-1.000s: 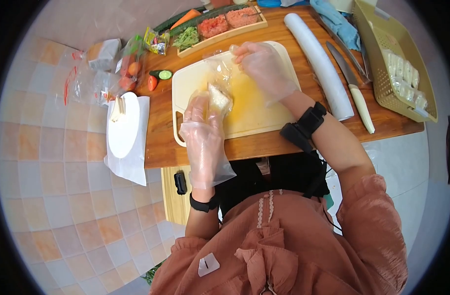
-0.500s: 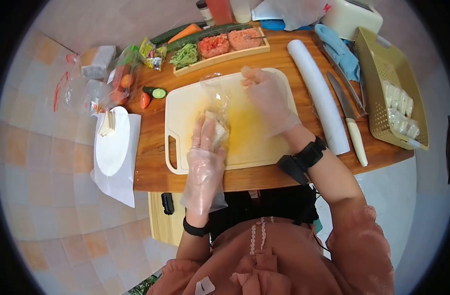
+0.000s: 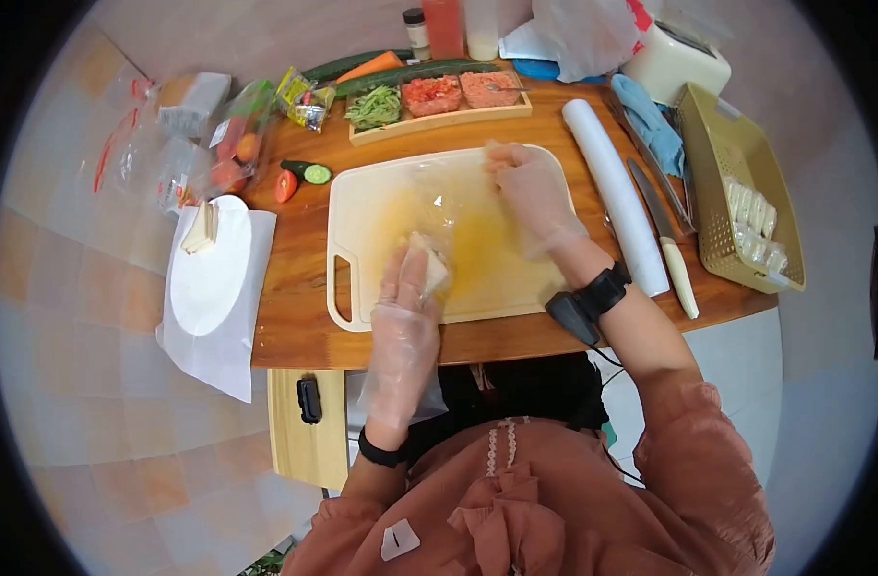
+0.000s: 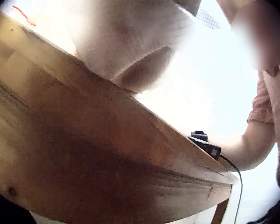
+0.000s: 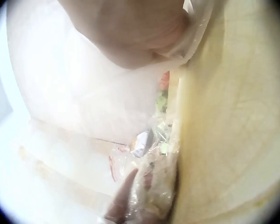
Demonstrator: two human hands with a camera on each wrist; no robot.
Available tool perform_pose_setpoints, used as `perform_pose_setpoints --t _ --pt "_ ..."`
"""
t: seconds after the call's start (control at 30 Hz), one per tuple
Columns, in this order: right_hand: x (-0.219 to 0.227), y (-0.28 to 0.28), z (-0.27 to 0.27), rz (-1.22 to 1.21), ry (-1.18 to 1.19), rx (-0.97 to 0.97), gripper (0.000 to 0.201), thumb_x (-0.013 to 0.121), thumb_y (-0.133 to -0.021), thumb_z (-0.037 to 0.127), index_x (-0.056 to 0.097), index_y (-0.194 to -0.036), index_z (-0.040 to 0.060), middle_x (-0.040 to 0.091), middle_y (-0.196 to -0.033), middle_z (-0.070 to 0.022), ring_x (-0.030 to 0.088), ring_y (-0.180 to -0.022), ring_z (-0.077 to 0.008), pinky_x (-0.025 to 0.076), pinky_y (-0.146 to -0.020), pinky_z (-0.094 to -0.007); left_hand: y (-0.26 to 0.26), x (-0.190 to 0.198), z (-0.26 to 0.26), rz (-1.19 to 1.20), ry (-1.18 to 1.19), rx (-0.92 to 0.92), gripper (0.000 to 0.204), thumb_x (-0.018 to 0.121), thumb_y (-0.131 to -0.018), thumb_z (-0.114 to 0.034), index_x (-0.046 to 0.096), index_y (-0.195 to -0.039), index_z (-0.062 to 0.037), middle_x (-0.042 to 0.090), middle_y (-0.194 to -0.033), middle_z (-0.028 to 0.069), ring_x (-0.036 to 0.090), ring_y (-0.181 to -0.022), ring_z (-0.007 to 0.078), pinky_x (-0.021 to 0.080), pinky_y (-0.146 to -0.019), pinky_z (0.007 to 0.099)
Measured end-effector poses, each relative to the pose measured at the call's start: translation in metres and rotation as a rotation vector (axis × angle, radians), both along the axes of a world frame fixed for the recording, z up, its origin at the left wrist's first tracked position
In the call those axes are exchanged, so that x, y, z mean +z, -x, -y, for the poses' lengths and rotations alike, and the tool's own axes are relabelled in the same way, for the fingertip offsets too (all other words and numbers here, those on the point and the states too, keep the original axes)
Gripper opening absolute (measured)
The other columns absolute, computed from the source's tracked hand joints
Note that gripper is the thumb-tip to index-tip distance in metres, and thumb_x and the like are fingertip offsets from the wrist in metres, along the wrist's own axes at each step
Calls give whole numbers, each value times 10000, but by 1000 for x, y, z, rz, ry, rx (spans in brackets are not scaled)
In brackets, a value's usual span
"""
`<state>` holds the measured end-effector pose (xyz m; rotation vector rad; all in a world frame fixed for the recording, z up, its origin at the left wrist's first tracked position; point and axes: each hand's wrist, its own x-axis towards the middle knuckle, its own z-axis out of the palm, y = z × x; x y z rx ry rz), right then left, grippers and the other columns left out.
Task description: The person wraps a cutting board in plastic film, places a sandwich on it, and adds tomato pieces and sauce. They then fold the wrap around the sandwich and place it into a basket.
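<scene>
A cut sandwich [image 3: 435, 276] in clear plastic wrap [image 3: 437, 204] sits at the left-centre of the cream cutting board [image 3: 358, 204]. My gloved left hand [image 3: 405, 326] holds it from the near left side, fingers along its edge. The wrap spreads from it toward the far side of the board. Over the board's far right part is my gloved right hand [image 3: 533, 197], fingers bent and blurred; I cannot tell whether they pinch any wrap. In the right wrist view the wrapped sandwich [image 5: 155, 198] shows low in the picture, beside the left fingers.
A plate [image 3: 209, 293] with sandwich pieces stands left. Tomato and cucumber pieces [image 3: 316, 174] lie near the board. Behind it is a wooden tray [image 3: 439, 125] of fillings. To the right are a wrap roll [image 3: 616, 197], a knife [image 3: 677, 269] and a basket [image 3: 746, 264] of wrapped packs.
My right hand has moved to the right across the board's far part, away from the sandwich. The left hand keeps hold of the sandwich. The head view has shifted.
</scene>
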<state>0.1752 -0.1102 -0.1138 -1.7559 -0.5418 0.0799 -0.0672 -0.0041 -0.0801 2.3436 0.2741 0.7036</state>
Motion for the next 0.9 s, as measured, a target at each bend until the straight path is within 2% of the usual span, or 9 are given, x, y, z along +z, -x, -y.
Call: perform_pose_setpoints --t 0.03,0.1,0.2,0.43,0.5,0.63,0.7,0.8,0.9 --pt "9 4 -2 10 5 8 316 556 -893 0 690 -1179 -24 707 -959 -91 648 -818 -130 529 -745 -268 0 -2 -1 37 -25 -26 598 591 -837 88 540 -1425 -11 530 -1446 305 541 -1296 481 466 -1075 459" --pt "28 12 -1 141 220 -92 175 628 -890 83 755 -998 27 744 -913 -186 706 -881 -353 548 -815 -419 0 -6 0 62 -21 -14 602 592 -836 83 537 -1427 -16 522 -1452 307 553 -1274 489 481 -1051 467" --pt "29 9 -7 415 293 -94 203 633 -857 69 765 -1005 26 732 -915 -222 690 -897 -391 545 -824 -445 0 -7 4 53 14 -9 600 594 -836 76 536 -1424 -25 510 -1461 309 574 -1235 496 508 -1008 476" --pt "43 -13 -41 608 350 158 415 610 -795 16 764 -1172 98 734 -987 -234 693 -966 -400 543 -889 -451 0 -6 2 62 87 -51 546 581 -867 52 536 -1409 -3 482 -1491 298 576 -1234 482 502 -1020 462" --pt "55 -14 -46 569 357 376 458 592 -804 15 743 -1225 115 720 -1133 -233 676 -1087 -389 525 -971 -434 1 -6 0 65 109 -64 539 580 -875 46 534 -1410 1 460 -1511 292 558 -1262 474 488 -1042 458" --pt "61 -28 -53 654 471 541 453 616 -819 51 726 -1255 109 651 -1333 -225 615 -1228 -379 480 -1054 -420 4 -3 -1 85 199 -132 543 573 -895 32 528 -1434 -7 421 -1543 278 513 -1324 455 451 -1092 450" --pt "75 -25 -49 501 636 602 363 655 -839 97 743 -1191 86 590 -1442 -212 568 -1313 -360 442 -1091 -392 5 -3 -2 108 195 -126 553 572 -897 28 523 -1446 -12 428 -1536 277 518 -1319 456 452 -1092 448" --pt "92 -28 -46 278 649 670 267 681 -865 138 748 -1115 71 581 -1461 -211 575 -1305 -327 438 -1077 -361 6 0 -2 113 176 -114 555 568 -904 18 525 -1456 -18 445 -1521 274 534 -1302 453 459 -1085 446" --pt "94 -35 -46 37 563 635 145 685 -887 123 729 -978 19 652 -1361 -195 606 -1241 -259 437 -1056 -337 5 -1 -2 99 179 -102 532 569 -913 8 544 -1444 -20 460 -1510 271 558 -1276 447 473 -1070 446"
